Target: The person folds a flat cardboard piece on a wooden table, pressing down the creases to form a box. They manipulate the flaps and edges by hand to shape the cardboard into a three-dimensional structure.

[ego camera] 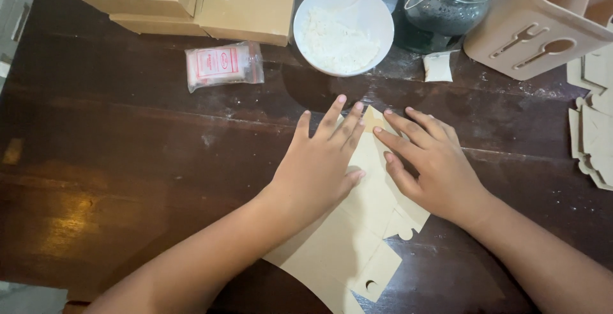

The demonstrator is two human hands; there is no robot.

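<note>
A flat tan cardboard cut-out [357,237] lies on the dark wooden table [128,160], running from the bottom centre up toward the middle. My left hand [319,167] presses flat on its upper part with fingers spread. My right hand [428,160] rests flat on the cardboard's right side, fingers pointing up-left toward the cardboard's tip. Both hands lie side by side, almost touching, and neither grips anything.
A white bowl [343,30] of white powder with a spoon stands behind the hands. Left of it lie a small plastic packet [223,65] and cardboard boxes [185,4]. A glass jar [447,1], a cardboard holder [543,26] and more cut-outs [594,129] sit at the right.
</note>
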